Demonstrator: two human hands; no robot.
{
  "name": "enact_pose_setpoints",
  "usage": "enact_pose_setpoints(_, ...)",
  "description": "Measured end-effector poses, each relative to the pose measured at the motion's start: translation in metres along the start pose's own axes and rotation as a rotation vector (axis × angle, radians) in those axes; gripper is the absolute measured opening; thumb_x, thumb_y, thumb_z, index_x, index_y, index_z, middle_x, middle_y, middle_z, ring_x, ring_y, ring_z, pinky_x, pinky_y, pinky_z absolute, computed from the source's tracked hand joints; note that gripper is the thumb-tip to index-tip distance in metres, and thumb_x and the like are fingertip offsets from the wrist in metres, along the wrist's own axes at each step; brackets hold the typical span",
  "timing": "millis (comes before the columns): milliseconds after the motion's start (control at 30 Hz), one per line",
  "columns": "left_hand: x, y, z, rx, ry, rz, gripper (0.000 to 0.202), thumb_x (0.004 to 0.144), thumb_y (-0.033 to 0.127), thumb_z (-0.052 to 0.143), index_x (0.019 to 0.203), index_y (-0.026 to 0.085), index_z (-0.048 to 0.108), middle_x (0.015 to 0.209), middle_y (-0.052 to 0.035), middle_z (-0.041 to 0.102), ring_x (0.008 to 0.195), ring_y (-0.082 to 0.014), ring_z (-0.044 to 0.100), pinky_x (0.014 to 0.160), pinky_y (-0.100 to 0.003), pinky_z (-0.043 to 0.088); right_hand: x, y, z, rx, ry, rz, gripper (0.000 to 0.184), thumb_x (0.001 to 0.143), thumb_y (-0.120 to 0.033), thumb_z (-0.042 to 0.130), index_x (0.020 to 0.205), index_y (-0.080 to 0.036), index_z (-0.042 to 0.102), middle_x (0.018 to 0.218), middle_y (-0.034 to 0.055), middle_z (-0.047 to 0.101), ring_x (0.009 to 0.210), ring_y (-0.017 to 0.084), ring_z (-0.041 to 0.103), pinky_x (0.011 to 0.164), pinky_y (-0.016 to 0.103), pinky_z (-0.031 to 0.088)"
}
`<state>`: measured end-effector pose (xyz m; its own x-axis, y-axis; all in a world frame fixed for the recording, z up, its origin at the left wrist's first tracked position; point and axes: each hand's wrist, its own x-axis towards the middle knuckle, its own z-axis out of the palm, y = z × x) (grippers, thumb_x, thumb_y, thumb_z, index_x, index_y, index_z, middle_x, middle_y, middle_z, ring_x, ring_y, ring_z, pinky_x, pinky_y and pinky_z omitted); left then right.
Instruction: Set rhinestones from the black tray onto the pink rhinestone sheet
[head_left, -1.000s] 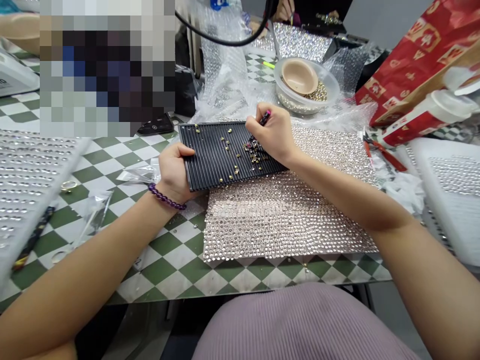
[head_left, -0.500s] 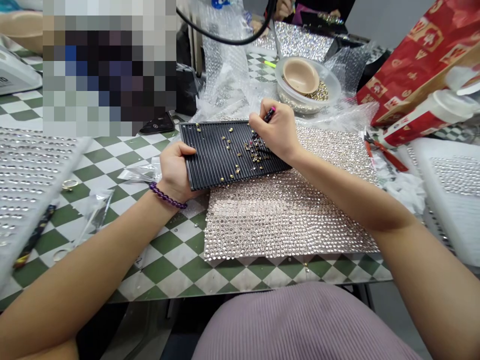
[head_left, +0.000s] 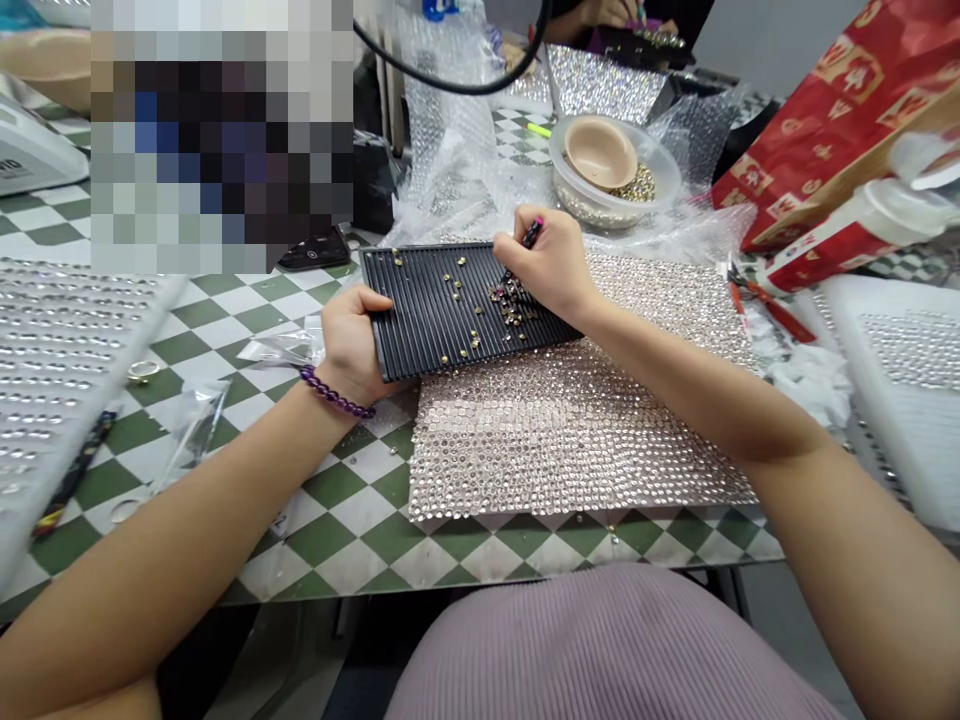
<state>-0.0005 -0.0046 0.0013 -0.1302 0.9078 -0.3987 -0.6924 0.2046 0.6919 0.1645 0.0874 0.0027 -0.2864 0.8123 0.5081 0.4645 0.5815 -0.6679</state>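
My left hand (head_left: 354, 340) grips the left end of a black ridged tray (head_left: 427, 320), thumb on top and the other fingers underneath. Loose rhinestones (head_left: 514, 308) lie scattered over its grooves, thickest near the right end. In my right hand (head_left: 551, 260), closed at that end, is a dark pen-like tool (head_left: 533, 233) with a pink end. Its tip points down among the stones, and I cannot make out whether it touches one. Below the tray lies a sheet covered in rows of clear rhinestones (head_left: 525, 450), partly hidden by the tray and my right forearm.
Behind the sheet stands a clear plastic bowl (head_left: 667, 205) with stones and a beige bowl (head_left: 600, 150) in it. Bubble wrap (head_left: 450, 170), a red bag (head_left: 817, 110), a lidded cup (head_left: 840, 240) and red-handled pliers (head_left: 780, 310) surround it. A co-worker's hand (head_left: 607, 12) shows at the back.
My right hand has shifted slightly left with the pen-like tool, which now leans a little differently. The tray stays in place in my left hand. At the back, the co-worker's hand has moved.
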Motion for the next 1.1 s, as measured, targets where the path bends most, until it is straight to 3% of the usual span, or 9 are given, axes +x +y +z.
enact_pose_setpoints(367,-0.002,0.0,0.001,-0.008,0.029,0.004,0.035,0.052,0.016,0.048,0.084,0.013,0.061,0.087,-0.0135,0.071,0.099,-0.0328,0.066,0.085,-0.048,0.058,0.006,0.006,-0.009,0.021,0.031,-0.001,0.037,0.075,-0.012,0.058,0.054,-0.022,0.029,0.052,-0.0051,0.029,0.055,0.01,0.034,0.06,0.029,0.034)
enact_pose_setpoints(833,-0.001,-0.001,-0.001,0.004,0.008,0.006,0.031,0.053,0.017,0.048,0.08,0.012,0.061,0.087,-0.0141,0.07,0.1,-0.0338,0.065,0.085,-0.051,0.057,0.0,-0.002,-0.003,0.008,-0.024,0.041,0.042,0.076,-0.002,0.058,0.052,-0.022,0.029,0.053,-0.0056,0.033,0.056,0.009,0.031,0.061,0.03,0.027)
enact_pose_setpoints(1100,-0.002,0.0,0.0,0.001,0.029,-0.03,0.034,0.053,0.017,0.049,0.084,0.011,0.062,0.086,-0.015,0.07,0.096,-0.0319,0.066,0.087,-0.045,0.057,0.005,-0.007,-0.003,-0.048,-0.075,0.106,0.045,0.074,0.001,0.058,0.051,-0.022,0.028,0.052,-0.0061,0.031,0.056,0.009,0.03,0.06,0.03,0.025)
